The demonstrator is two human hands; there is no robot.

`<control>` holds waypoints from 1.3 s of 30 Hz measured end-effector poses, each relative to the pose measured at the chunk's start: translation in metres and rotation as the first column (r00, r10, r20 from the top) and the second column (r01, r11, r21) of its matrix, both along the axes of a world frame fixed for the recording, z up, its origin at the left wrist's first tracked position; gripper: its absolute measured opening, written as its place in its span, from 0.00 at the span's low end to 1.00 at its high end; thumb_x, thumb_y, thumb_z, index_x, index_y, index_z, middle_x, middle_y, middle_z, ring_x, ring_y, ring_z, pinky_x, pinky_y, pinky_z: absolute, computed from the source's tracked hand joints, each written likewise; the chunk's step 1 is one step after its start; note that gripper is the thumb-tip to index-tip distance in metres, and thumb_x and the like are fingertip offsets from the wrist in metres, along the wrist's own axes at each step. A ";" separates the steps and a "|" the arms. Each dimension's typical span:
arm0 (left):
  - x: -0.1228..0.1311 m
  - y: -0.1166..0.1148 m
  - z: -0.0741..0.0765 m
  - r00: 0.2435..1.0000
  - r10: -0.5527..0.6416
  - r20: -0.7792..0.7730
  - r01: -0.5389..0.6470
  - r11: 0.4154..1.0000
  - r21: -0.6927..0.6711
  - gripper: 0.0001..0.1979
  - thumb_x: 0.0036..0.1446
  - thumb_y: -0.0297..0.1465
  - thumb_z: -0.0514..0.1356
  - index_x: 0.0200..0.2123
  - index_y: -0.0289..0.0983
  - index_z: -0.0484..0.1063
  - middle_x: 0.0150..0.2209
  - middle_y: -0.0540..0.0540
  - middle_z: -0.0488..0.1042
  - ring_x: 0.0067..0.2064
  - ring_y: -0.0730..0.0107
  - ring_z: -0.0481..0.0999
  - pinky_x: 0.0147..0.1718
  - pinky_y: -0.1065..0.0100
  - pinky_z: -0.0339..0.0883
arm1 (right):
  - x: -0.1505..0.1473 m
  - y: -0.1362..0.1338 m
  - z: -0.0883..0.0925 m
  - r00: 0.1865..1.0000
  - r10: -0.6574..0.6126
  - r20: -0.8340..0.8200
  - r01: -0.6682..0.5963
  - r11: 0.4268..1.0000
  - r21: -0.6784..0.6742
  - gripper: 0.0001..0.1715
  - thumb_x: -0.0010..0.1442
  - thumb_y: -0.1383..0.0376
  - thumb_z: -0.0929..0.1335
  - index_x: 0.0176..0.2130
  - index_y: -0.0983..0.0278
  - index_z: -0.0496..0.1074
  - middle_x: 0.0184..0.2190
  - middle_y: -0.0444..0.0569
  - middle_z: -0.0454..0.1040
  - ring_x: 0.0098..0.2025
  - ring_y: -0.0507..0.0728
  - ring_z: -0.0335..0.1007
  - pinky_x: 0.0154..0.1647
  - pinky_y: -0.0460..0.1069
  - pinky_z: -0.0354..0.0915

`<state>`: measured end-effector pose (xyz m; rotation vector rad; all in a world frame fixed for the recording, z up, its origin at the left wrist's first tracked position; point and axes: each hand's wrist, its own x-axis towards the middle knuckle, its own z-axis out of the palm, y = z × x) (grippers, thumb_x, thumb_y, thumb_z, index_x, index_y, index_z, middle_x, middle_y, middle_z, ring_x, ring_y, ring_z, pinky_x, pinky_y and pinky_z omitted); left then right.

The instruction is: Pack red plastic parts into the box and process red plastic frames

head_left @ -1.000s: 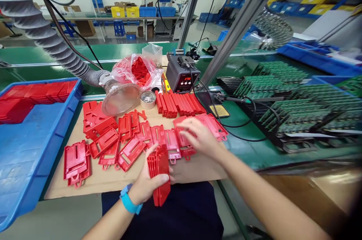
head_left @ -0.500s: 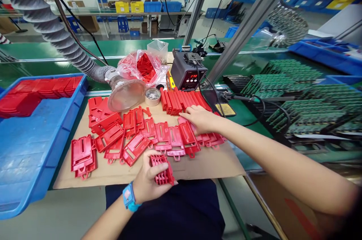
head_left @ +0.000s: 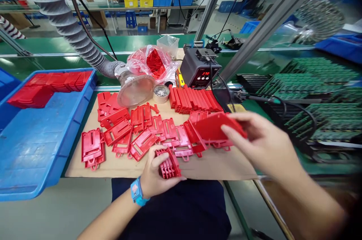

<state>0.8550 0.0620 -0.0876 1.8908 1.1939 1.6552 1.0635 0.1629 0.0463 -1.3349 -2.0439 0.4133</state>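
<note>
My left hand (head_left: 155,176), with a blue watch on its wrist, grips a small stack of red plastic plates (head_left: 169,163) edge-up over the near edge of the cardboard sheet (head_left: 215,166). My right hand (head_left: 261,143) is closed on another stack of red plates (head_left: 215,128), lifted a little above the cardboard at the right. Several loose red plates (head_left: 141,136) lie spread across the cardboard between the two hands and further left. A row of red plates (head_left: 195,100) stands on edge behind them.
A blue tray (head_left: 42,138) with red parts stands at the left. A grey extraction hose with a clear hood (head_left: 132,89), a bag of red parts (head_left: 154,62), a solder roll (head_left: 161,93) and a soldering station (head_left: 199,72) lie behind. Green circuit boards (head_left: 316,81) fill the right.
My right hand reached to the plates at the cardboard's right, gathered some and lifted them. My left hand turned its stack from upright to lying edge-up.
</note>
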 end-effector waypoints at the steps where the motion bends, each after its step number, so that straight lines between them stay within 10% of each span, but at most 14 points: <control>1: 0.000 -0.001 -0.001 1.000 -0.010 0.016 0.010 1.000 -0.012 0.47 0.40 0.31 0.70 0.58 0.51 0.45 0.50 0.41 0.57 0.51 0.55 0.63 0.47 0.49 0.62 | -0.005 -0.019 -0.009 0.998 0.019 -0.064 -0.021 0.999 -0.028 0.10 0.57 0.59 0.65 0.41 0.55 0.65 0.31 0.48 0.71 0.29 0.58 0.68 0.30 0.54 0.68; 6: -0.006 -0.007 0.000 0.982 -0.146 0.120 0.168 0.963 -0.208 0.43 0.43 0.30 0.68 0.57 0.50 0.47 0.51 0.41 0.61 0.51 0.55 0.66 0.50 0.50 0.61 | -0.041 -0.082 -0.072 0.909 0.236 -0.342 -0.349 0.880 -0.321 0.12 0.60 0.61 0.63 0.45 0.56 0.62 0.36 0.49 0.71 0.34 0.56 0.70 0.33 0.52 0.70; 10: -0.016 -0.008 0.003 0.978 -0.190 0.089 0.208 0.929 -0.307 0.45 0.38 0.32 0.70 0.58 0.46 0.50 0.53 0.39 0.61 0.54 0.52 0.65 0.51 0.49 0.58 | -0.050 -0.085 -0.094 0.792 0.316 -0.523 -0.542 0.758 -0.363 0.36 0.50 0.56 0.72 0.53 0.54 0.54 0.50 0.53 0.64 0.36 0.55 0.69 0.37 0.52 0.71; 18: -0.024 -0.005 -0.001 0.958 -0.285 -0.020 0.272 0.930 -0.249 0.54 0.48 0.32 0.65 0.63 0.45 0.25 0.56 0.35 0.60 0.57 0.52 0.62 0.53 0.50 0.57 | -0.045 -0.059 -0.095 0.809 0.561 -0.175 -0.581 0.808 -0.099 0.40 0.54 0.63 0.70 0.60 0.54 0.50 0.57 0.53 0.58 0.59 0.60 0.54 0.58 0.58 0.58; 39: -0.027 -0.003 -0.009 0.971 -0.239 0.019 0.237 0.942 -0.239 0.61 0.36 0.38 0.71 0.64 0.44 0.32 0.52 0.37 0.67 0.55 0.51 0.67 0.53 0.52 0.61 | -0.042 -0.048 -0.095 0.690 0.715 -0.112 -0.710 0.699 0.088 0.33 0.53 0.73 0.65 0.56 0.56 0.54 0.56 0.56 0.51 0.57 0.61 0.55 0.50 0.56 0.65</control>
